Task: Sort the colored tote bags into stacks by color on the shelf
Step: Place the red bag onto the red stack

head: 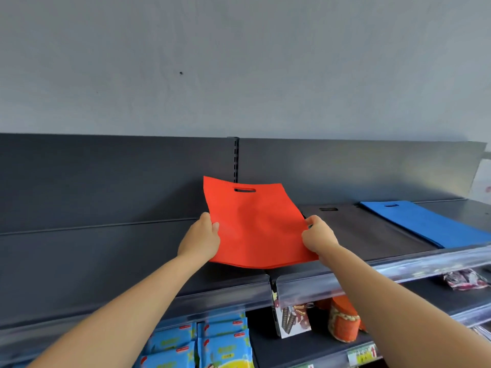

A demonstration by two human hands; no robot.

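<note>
My left hand [200,236] and right hand [318,239] pinch the red bags [252,221]; I'd lower them level, squared beside the black stack [366,229].

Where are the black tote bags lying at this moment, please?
In the head view, the black tote bags lie flat on the top shelf, right of centre, between the held red bags and the blue bags.

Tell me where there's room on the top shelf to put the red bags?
The top shelf is bare on the left, from its far end up to the red bags that the left hand and right hand hold. Right of them it is crowded: black bags, then blue bags, lie close together.
</note>
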